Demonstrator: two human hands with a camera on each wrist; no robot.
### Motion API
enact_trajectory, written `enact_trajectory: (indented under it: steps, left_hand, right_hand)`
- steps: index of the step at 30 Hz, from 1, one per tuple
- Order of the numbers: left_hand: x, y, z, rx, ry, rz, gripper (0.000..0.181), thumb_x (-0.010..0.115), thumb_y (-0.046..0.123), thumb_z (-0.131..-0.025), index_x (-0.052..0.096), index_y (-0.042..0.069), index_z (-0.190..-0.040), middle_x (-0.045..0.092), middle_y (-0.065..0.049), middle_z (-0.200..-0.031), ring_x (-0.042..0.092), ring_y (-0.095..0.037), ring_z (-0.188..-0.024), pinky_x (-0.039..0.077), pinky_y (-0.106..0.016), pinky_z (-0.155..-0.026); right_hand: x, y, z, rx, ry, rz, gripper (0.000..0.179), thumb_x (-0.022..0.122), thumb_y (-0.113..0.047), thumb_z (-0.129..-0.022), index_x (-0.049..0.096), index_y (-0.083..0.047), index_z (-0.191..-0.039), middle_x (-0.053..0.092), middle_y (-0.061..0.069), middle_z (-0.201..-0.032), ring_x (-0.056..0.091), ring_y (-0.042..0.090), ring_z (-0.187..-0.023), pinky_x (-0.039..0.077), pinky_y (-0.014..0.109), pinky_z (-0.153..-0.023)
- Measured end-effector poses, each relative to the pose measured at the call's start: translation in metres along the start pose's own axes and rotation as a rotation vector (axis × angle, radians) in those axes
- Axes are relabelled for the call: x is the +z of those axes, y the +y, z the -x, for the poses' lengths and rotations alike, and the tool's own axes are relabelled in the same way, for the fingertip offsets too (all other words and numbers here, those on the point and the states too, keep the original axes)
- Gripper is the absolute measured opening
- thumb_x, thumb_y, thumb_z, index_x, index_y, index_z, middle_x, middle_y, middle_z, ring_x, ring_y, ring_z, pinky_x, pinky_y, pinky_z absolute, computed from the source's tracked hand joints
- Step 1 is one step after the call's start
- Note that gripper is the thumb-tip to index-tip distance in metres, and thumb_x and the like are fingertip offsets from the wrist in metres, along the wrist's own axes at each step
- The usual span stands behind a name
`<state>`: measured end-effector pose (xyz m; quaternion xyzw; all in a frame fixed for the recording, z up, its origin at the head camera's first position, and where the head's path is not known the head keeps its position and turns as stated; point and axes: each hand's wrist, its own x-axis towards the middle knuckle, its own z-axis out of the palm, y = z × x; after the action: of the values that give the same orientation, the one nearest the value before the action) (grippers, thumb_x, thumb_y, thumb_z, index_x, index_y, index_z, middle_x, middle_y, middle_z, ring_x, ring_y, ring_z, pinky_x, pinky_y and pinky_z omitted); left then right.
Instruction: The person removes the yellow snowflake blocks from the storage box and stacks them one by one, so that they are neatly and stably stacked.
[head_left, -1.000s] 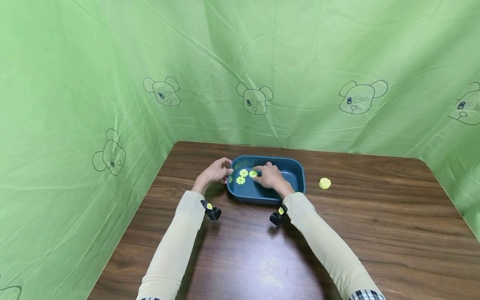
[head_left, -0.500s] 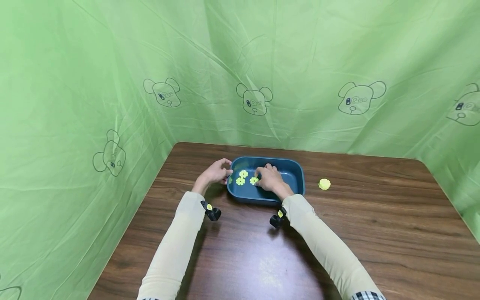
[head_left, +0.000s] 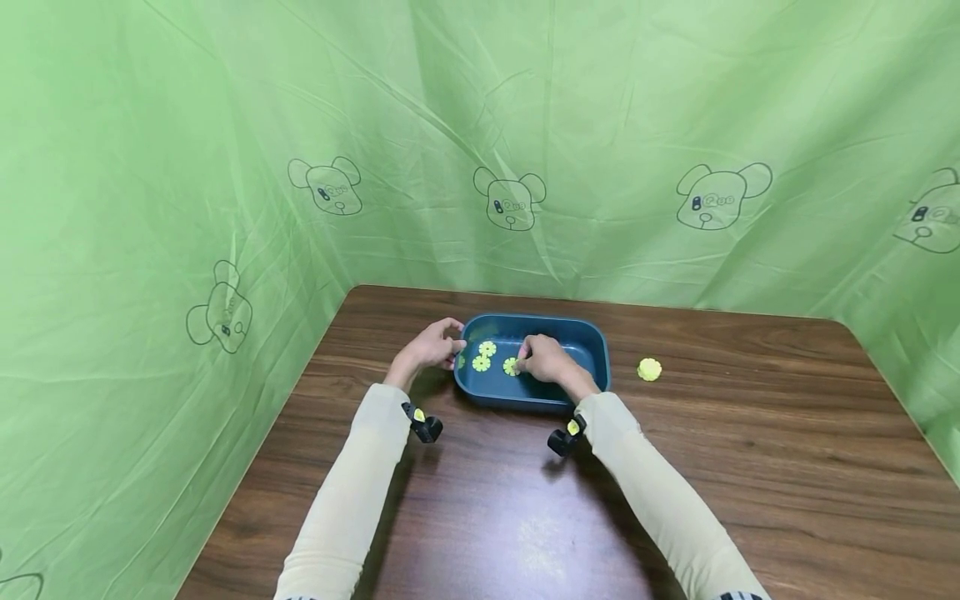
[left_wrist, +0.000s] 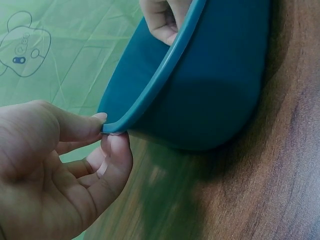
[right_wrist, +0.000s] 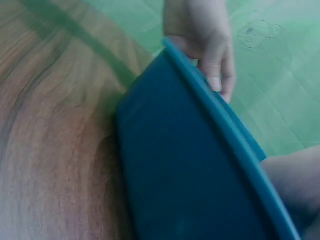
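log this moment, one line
left hand: pinches blue tub; right hand: in tub, at yellow flower; two other flowers: in tub; pale-yellow piece: on table

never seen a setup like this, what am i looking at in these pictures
There's no robot here: a person works with two bare hands. The wide pictures come from a camera worn on the head; the two close ones come from small black cameras on the wrists. On the wooden table sits a blue bin with three yellow-green flower-shaped pieces inside; a similar fourth piece lies outside, to its right. A green sheet printed with animal faces hangs behind. The left hand pinches the bin's rim. The right hand reaches inside, right at one of the pieces; whether it grips that one isn't clear.
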<state>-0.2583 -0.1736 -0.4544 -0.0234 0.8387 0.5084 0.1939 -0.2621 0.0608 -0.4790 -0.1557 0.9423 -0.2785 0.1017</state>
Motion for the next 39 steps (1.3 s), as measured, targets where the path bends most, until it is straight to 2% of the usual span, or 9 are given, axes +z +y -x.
enact_trajectory:
  steps: [3, 8, 15, 22, 33, 39]
  left_hand:
    - [0.0, -0.001, -0.001, 0.0, -0.003, 0.001, 0.035, 0.051, 0.012, -0.099, 0.044, 0.01, -0.133, 0.051, -0.015, -0.094, 0.054, -0.018, -0.071, 0.056, -0.044, -0.08]
    - [-0.001, -0.002, -0.003, 0.001, -0.004, 0.003, 0.034, 0.051, 0.012, -0.099, 0.045, 0.01, -0.132, 0.051, -0.014, -0.092, 0.054, -0.019, -0.071, 0.055, -0.048, -0.083]
    - [-0.001, -0.003, -0.005, 0.002, -0.006, -0.008, 0.033, 0.051, 0.013, -0.099, 0.045, 0.011, -0.131, 0.051, -0.013, -0.093, 0.055, -0.019, -0.073, 0.056, -0.044, -0.08]
    - [-0.001, -0.001, -0.004, 0.009, -0.009, -0.012, 0.032, 0.05, 0.012, -0.099, 0.046, 0.01, -0.131, 0.051, -0.012, -0.091, 0.055, -0.018, -0.072, 0.057, -0.041, -0.077]
    - [-0.001, 0.002, -0.004, -0.004, -0.004, 0.004, 0.033, 0.052, 0.012, -0.099, 0.046, 0.01, -0.131, 0.05, -0.011, -0.088, 0.055, -0.018, -0.07, 0.056, -0.044, -0.08]
    - [-0.002, 0.004, -0.004, -0.012, -0.005, 0.003, 0.032, 0.051, 0.011, -0.099, 0.046, 0.011, -0.131, 0.051, -0.012, -0.092, 0.055, -0.018, -0.072, 0.057, -0.033, -0.07]
  right_hand:
    - [-0.003, 0.004, 0.003, 0.002, 0.009, -0.126, 0.013, 0.068, -0.021, -0.089, 0.064, -0.009, -0.085, 0.062, 0.004, -0.086, 0.053, 0.018, -0.077, 0.043, 0.027, -0.067]
    - [-0.008, 0.01, 0.008, 0.042, 0.037, -0.306, 0.016, 0.065, -0.024, -0.091, 0.065, -0.008, -0.091, 0.063, 0.006, -0.095, 0.054, 0.018, -0.084, 0.043, 0.026, -0.068]
    - [-0.016, 0.015, 0.015, 0.072, 0.103, -0.44, 0.022, 0.064, -0.028, -0.092, 0.064, -0.008, -0.099, 0.062, 0.009, -0.106, 0.054, 0.021, -0.094, 0.045, 0.03, -0.077]
    - [-0.031, 0.012, 0.024, 0.044, 0.15, -0.501, 0.024, 0.062, -0.029, -0.093, 0.064, -0.007, -0.101, 0.062, 0.01, -0.109, 0.054, 0.022, -0.1, 0.045, 0.031, -0.083]
    - [-0.052, 0.02, 0.035, 0.033, 0.252, -0.577, 0.024, 0.063, -0.024, -0.093, 0.062, -0.001, -0.1, 0.061, 0.012, -0.103, 0.052, 0.019, -0.092, 0.043, 0.027, -0.077]
    - [-0.063, 0.031, 0.042, 0.059, 0.281, -0.578, 0.029, 0.063, -0.027, -0.093, 0.062, 0.0, -0.102, 0.06, 0.013, -0.106, 0.052, 0.018, -0.092, 0.042, 0.026, -0.08]
